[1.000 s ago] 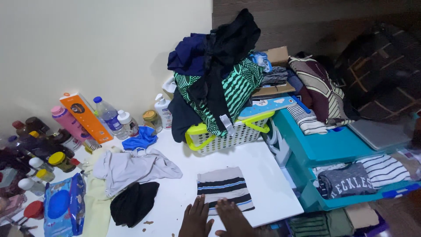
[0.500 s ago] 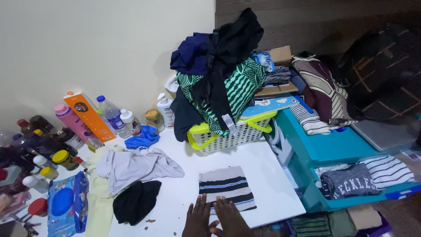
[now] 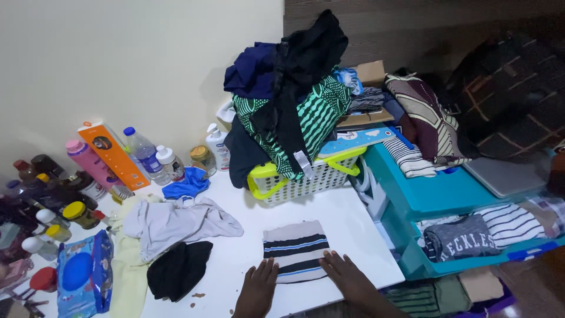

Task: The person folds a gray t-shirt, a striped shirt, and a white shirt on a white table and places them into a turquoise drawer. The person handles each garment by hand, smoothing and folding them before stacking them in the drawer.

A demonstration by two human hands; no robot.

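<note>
Your left hand (image 3: pixel 257 287) and right hand (image 3: pixel 347 275), both flat with fingers spread, bracket the folded striped cloth's (image 3: pixel 295 250) near corners (stripes run crosswise) on the table (image 3: pixel 353 227).

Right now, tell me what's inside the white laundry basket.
The basket is heaped with clothes: a green patterned garment, black cloth, navy cloth. Anything beneath is covered.

Your left hand (image 3: pixel 257 288) and right hand (image 3: pixel 346 274) press flat on the folded striped cloth (image 3: pixel 295 251) lying on the white desk (image 3: pixel 347 227).
</note>
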